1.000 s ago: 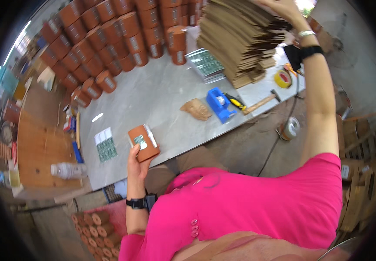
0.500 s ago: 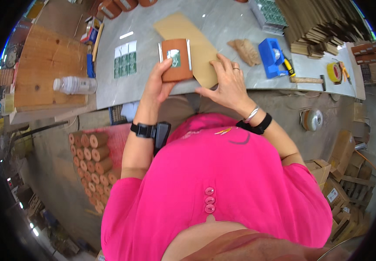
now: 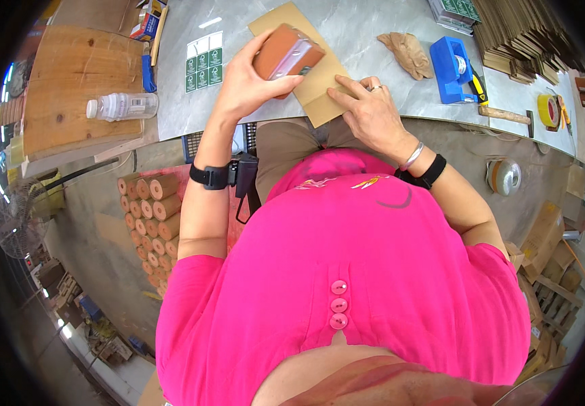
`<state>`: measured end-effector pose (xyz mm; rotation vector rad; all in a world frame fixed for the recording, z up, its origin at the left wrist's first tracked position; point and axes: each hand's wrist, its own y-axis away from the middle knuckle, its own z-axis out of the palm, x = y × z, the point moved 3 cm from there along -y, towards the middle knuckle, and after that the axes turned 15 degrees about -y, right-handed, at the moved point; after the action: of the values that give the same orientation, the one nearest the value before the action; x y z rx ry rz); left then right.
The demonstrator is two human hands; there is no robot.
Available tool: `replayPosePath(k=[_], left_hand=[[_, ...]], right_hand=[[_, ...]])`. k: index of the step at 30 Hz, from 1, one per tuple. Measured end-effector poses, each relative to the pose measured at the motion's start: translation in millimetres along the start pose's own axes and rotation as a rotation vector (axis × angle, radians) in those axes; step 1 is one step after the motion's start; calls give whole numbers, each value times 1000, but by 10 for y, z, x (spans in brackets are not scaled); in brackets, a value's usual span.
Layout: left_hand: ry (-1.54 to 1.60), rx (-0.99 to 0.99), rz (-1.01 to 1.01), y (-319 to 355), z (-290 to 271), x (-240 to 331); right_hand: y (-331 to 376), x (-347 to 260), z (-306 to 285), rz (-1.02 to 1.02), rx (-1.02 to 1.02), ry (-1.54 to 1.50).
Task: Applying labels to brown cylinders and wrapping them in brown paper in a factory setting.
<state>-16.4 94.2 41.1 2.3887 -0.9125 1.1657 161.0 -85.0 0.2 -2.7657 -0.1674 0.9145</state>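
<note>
My left hand [image 3: 248,81] grips a small reddish-brown box [image 3: 287,55] with a shiny wrapped side, lifted and tilted above a flat brown cardboard sheet [image 3: 309,47]. That sheet lies on the grey worktable [image 3: 373,74] near its front edge. My right hand [image 3: 372,111] presses flat on the sheet's near corner, fingers spread, holding nothing. Both wrists carry black bands.
On the table: a sheet of green labels [image 3: 204,62], a blue tape dispenser [image 3: 453,62], a crumpled brown glove [image 3: 407,53], a yellow tape roll [image 3: 547,108] and a stack of flat cartons [image 3: 522,30]. A plastic bottle [image 3: 122,106] lies on a wooden board. Brown cylinders [image 3: 151,216] are stacked below.
My left hand has lifted the box off the cardboard sheet and tilted it. My right hand has slid to the sheet's near corner and pressed down.
</note>
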Motion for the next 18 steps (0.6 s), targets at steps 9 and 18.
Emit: replayPosePath(k=[9, 18], left_hand=[[-421, -16, 135, -352, 234, -41], [-444, -22, 115, -372, 257, 19]], right_hand=[[8, -13, -31, 13, 14, 15], [20, -4, -23, 0, 26, 25]])
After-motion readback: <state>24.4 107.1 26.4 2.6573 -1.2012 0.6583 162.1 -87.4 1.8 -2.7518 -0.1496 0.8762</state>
